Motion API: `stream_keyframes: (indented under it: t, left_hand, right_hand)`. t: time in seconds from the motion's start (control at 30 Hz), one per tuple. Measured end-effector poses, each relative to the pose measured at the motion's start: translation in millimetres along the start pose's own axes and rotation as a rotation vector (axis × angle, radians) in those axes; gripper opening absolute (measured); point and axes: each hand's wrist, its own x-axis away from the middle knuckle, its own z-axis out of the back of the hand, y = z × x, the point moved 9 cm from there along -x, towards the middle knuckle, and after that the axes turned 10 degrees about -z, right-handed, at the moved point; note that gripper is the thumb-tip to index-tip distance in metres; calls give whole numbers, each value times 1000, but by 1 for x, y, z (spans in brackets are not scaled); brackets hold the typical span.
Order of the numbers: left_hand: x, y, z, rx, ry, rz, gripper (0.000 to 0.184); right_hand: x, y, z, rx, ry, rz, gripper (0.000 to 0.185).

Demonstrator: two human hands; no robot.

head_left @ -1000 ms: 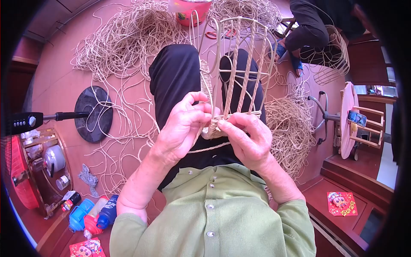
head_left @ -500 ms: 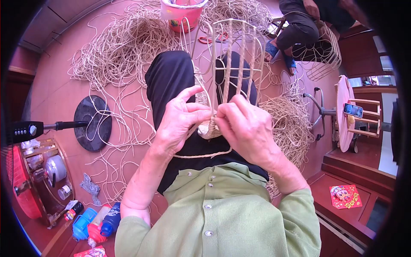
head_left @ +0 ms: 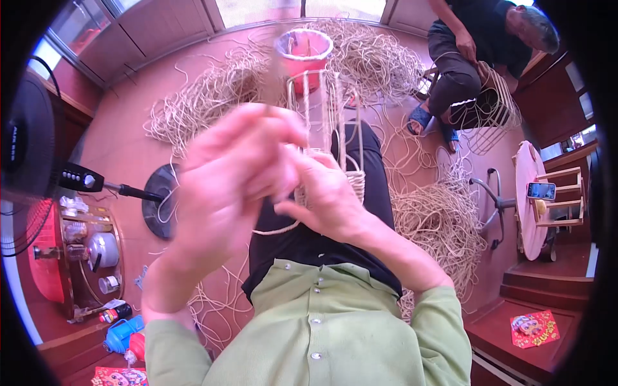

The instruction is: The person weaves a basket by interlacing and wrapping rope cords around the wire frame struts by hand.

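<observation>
A wire basket frame point(head_left: 333, 96), partly wound with beige cord, stands between my knees. My left hand point(head_left: 238, 174) is raised in front of it, blurred by motion, its fingers curled; a blurred strand seems to run up from them. Close beside it, my right hand point(head_left: 325, 193) lies over the lower part of the frame with its thumb apart; what its fingertips touch is smeared. A length of cord point(head_left: 277, 231) hangs in a curve across my dark trousers. The hands hide part of the basket's woven base.
Heaps of cord point(head_left: 438, 225) cover the floor at right and ahead, around a pink bucket point(head_left: 304, 61). Another person point(head_left: 479, 45) sits at upper right with a wire frame point(head_left: 492, 116). A fan point(head_left: 29, 138) and round stand base point(head_left: 161, 201) are at left.
My left hand has risen and come nearer the camera. My right hand has moved left and lower, its thumb now apart. The view has tilted up, and the basket has turned.
</observation>
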Motion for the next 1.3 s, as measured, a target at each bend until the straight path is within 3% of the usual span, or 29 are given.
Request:
stream_keyframes:
  t: [0.07, 0.1, 0.17, 0.23, 0.27, 0.3, 0.33, 0.37, 0.4, 0.43, 0.47, 0.5, 0.57, 0.63, 0.67, 0.73, 0.77, 0.8, 0.83, 0.87, 1.0, 1.07, 1.13, 1.17, 1.2, 1.27, 1.3]
  left_hand:
    - [14, 92, 18, 182, 135, -236, 21]
    - [24, 138, 27, 264, 184, -360, 21]
    - [57, 229, 91, 151, 255, -556, 17]
    - [114, 312, 196, -138, 488, -713, 14]
    - [154, 341, 252, -307, 667, -742, 12]
    - [173, 334, 306, -261, 405, -558, 16]
    - [225, 332, 367, -346, 642, -581, 18]
    - [268, 303, 394, -323, 1028, -592, 20]
    - [298, 268, 424, -294, 1036, -509, 21]
    - [286, 202, 411, -69, 900, -255, 21]
    - [279, 141, 401, -140, 1033, -242, 19]
    - [253, 86, 349, -410, 1154, -195, 14]
    - [212, -19, 294, -377, 842, 172, 13]
    - [189, -82, 245, -425, 795, 329, 8]
    - [174, -99, 213, -370, 768, 360, 18]
    - [144, -141, 171, -251, 591, 380, 24]
    - [135, -148, 154, -161, 566, 400, 22]
    - [130, -152, 145, -123, 559, 405, 22]
    - [125, -156, 138, -82, 552, 410, 21]
    - [122, -160, 134, -39, 547, 414, 20]
    - [111, -157, 124, 98, 560, 323, 11]
    - [105, -160, 120, 137, 520, 289, 11]
    - [100, -159, 112, 173, 517, 273, 14]
    - [100, -162, 111, 154, 511, 265, 18]
    - [99, -163, 113, 175, 519, 256, 19]
    - [97, -161, 118, 206, 534, 245, 21]
    - [95, -159, 116, 150, 525, 237, 29]
  right_hand:
    - [5, 2, -37, 348, -165, 219, 52]
    - [-16, 6, -9, 396, -132, 29, 38]
    - [-4, 118, 43, 704, 56, -5, 30]
    - [-11, 184, 192, 583, 253, -170, 23]
    - [3, 227, 267, 470, 220, -270, 33]
    - [55, 269, 357, 498, 179, -251, 35]
    - [104, 309, 444, 524, 138, -231, 37]
    - [163, 355, 555, 832, 199, -417, 44]
    - [183, 310, 565, 1036, 251, -731, 49]
    - [200, 250, 561, 1245, 217, -1068, 57]
    - [229, 255, 564, 1425, 50, -969, 57]
    - [267, 280, 574, 1598, -123, -855, 57]
    - [327, 353, 538, 1270, -608, -938, 69]
    - [221, 247, 341, 682, -473, -783, 71]
    - [171, 189, 252, 391, -442, -1170, 70]
    - [143, 98, 108, -250, -580, -1131, 57]
    - [146, 84, 85, -276, -685, -1046, 50]
    - [153, 75, 71, -300, -787, -957, 43]
    - [159, 80, 80, -307, -792, -1011, 25]
    - [160, 103, 118, -200, -647, -1079, 16]
    - [253, 242, 396, -88, 420, -1212, 33]
    - [337, 287, 522, 879, 79, -1400, 34]
    - [320, 285, 476, 1177, -125, -1248, 36]
    - [291, 277, 421, 1138, -162, -1230, 37]
    - [256, 255, 359, 896, -52, -1022, 38]
    - [194, 217, 237, 403, -107, -1002, 39]
    - [170, 191, 185, 326, -150, -887, 40]
